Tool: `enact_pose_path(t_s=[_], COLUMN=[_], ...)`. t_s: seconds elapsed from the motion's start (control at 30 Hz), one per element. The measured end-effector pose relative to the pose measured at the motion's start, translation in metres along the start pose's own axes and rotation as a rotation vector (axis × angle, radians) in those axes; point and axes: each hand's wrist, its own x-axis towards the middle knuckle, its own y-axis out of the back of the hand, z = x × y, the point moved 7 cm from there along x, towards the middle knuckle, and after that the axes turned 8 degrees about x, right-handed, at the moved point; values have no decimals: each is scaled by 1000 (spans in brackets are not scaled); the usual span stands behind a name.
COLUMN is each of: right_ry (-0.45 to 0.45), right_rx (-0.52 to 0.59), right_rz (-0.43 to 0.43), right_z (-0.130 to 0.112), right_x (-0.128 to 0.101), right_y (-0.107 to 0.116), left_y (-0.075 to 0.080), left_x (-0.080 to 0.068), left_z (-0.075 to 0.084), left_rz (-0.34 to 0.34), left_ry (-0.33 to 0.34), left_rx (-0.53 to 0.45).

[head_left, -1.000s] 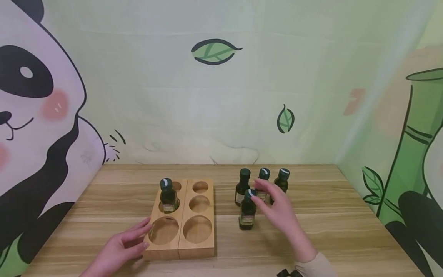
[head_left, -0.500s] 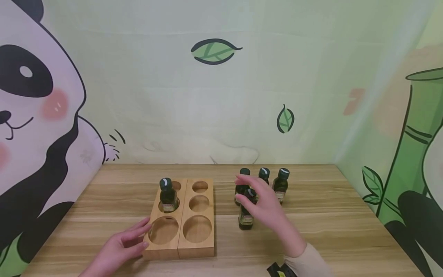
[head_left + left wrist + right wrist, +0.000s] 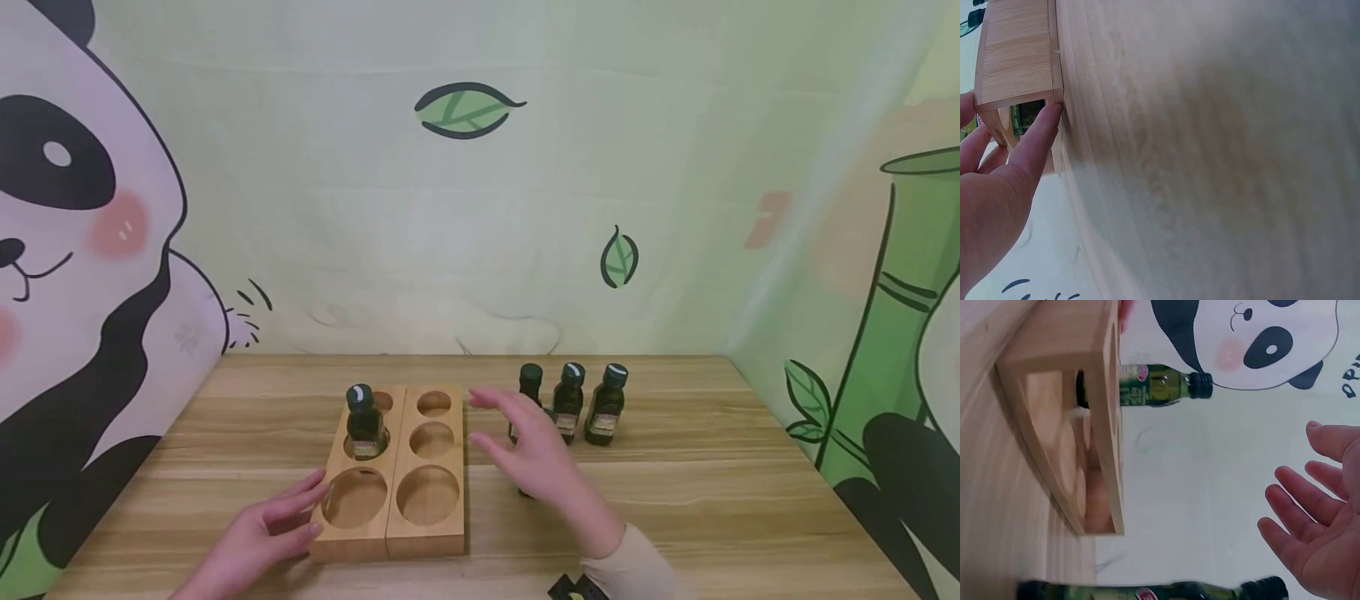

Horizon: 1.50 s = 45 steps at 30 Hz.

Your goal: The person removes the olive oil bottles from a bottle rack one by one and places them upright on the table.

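- You are at a wooden table (image 3: 675, 500) set against a panda-and-bamboo backdrop (image 3: 97, 250).
- A wooden holder (image 3: 395, 533) with six round wells lies left of the table's middle, its short end toward your near edge.
- One dark bottle (image 3: 363, 423) stands upright in the middle well of the holder's left column; the other five wells show empty.
- Your left hand (image 3: 258, 537) rests with relaxed fingers against the holder's near-left corner, steadying it and gripping nothing.
- Your right hand (image 3: 536, 454) hovers spread and empty between the holder and the loose bottles.
- Three bottles stand in a row toward the far edge: first (image 3: 528, 392), second (image 3: 568, 402), third (image 3: 606, 404).
- A fourth bottle (image 3: 522, 492) is almost hidden behind your right hand; only a dark sliver shows.
- I judge you are between picks: one bottle seated, the next not yet taken.
- The next move calls for closing your right fingers round the hidden bottle's neck, lifting it upright, and lowering it squarely into a free well while your left hand braces the holder.
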Motion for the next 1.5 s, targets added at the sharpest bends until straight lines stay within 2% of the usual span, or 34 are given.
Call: enact_pose_path(t_s=[0.13, 0.63, 0.8, 0.93, 1.23, 1.5], right_ry=[-50, -32, -79, -107, -96, -137], right_rx=[0, -1, -5, -1, 20, -7], right_rz=[-22, -82, -115, -142, -156, -163], right_z=[2, -4, -3, -1, -4, -4], right_x=[1, 5, 7, 8, 16, 28], right_y=[-12, -49, -60, -68, -78, -88], left_y=[0, 0, 0, -1, -2, -1], left_x=[-1, -1, 0, 0, 1, 1], left_z=[1, 1, 0, 1, 0, 2], left_rz=[0, -11, -9, -18, -23, -18], left_ry=[-2, -8, 11, -1, 13, 32], left_rx=[-8, -24, -24, -30, -53, -73])
